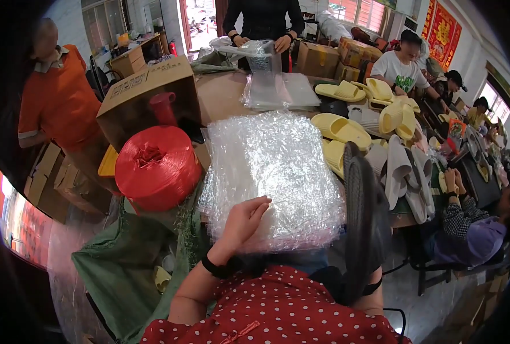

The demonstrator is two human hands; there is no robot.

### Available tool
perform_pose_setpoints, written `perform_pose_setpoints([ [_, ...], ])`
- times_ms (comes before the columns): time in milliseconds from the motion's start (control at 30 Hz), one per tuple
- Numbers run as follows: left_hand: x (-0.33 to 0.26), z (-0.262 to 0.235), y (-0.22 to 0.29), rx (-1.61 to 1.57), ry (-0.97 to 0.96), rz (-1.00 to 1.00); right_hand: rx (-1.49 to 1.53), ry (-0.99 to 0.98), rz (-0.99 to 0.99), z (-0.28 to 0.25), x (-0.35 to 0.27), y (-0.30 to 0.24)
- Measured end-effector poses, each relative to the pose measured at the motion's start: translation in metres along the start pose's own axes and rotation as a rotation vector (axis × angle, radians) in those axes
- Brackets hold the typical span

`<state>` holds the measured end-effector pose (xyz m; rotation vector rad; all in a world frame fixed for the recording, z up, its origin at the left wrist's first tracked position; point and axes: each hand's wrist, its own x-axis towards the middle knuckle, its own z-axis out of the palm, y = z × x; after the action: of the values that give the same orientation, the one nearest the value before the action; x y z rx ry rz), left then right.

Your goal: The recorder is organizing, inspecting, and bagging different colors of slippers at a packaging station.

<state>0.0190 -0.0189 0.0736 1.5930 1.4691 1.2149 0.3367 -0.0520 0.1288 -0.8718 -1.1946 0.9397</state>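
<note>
The left hand (242, 221) lies with its fingers (259, 204) loosely curled and together, tips pressed on the lower edge of a thick stack of clear plastic bags (275, 172); whether they pinch a sheet or merely rest on it I cannot tell; a dark band circles the wrist at the hand's 7 o'clock. The right hand is hidden behind a black slipper (363, 221) that stands on edge at the stack's 4 o'clock, so its grip cannot be read; only the forearm shows beneath the slipper. The stack fills the middle of the view, crinkled and shiny, lying on a cluttered table (220, 94); at its 9 o'clock sits a large red spool of twine (157, 167), and beyond that, at 10 o'clock, an open cardboard box (146, 94); at 2 o'clock lie yellow slippers (340, 129), with white slippers (401, 172) at 3 o'clock; at 12 o'clock, across the table, another person's hands hold up a clear bag (261, 54) above a flat pile of more.
</note>
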Motion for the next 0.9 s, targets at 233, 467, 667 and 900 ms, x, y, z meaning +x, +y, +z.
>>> perform_pose_setpoints([
  [233,0.013,0.008,0.005,-0.253,0.052,-0.080,-0.273,-0.729,-0.197,0.026,0.016,0.008],
  [467,0.014,-0.010,0.037,0.037,0.109,0.261,-0.672,-0.511,-0.155,0.022,0.014,0.005],
  [667,0.006,-0.003,0.060,0.406,0.039,0.573,-0.821,-0.574,-0.318,0.037,0.011,0.006],
  [900,-0.011,0.009,0.083,0.337,-0.106,0.658,-0.929,-0.388,-0.418,0.064,0.015,0.014],
])
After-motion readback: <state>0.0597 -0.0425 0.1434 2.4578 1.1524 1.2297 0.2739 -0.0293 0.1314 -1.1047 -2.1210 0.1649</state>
